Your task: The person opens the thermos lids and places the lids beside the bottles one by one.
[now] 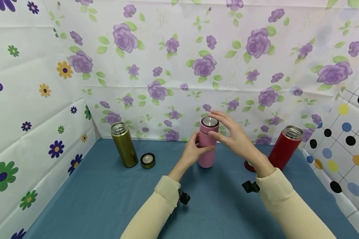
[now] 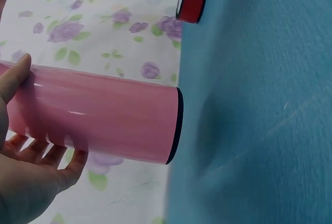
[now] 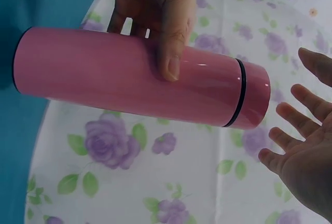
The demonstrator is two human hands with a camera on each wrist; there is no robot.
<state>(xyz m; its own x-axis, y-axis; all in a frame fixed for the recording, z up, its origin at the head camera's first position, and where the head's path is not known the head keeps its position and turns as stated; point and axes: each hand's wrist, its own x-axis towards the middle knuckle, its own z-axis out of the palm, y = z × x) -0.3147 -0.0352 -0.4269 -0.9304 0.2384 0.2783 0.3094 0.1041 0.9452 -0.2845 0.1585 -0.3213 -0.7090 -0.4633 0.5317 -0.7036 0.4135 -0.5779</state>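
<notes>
A pink thermos bottle [image 1: 206, 146] stands nearly upright above the blue cloth; whether its base touches the cloth I cannot tell. Its pink lid [image 3: 256, 95], with a shiny round top, is on. My left hand [image 1: 192, 151] grips the bottle's body, thumb on one side and fingers on the other, as the left wrist view also shows. Beside the lid is my right hand [image 1: 237, 137], its fingers spread and apart from the lid in the right wrist view. Nothing is in that right hand.
At the left a gold thermos [image 1: 124, 146] stands lidless, its gold-and-black lid [image 1: 148, 160] lying beside it. On the right is a lidless red thermos [image 1: 285, 147]; a red lid [image 1: 249, 166] is partly hidden by my right wrist. A floral curtain [image 1: 179, 66] hangs behind.
</notes>
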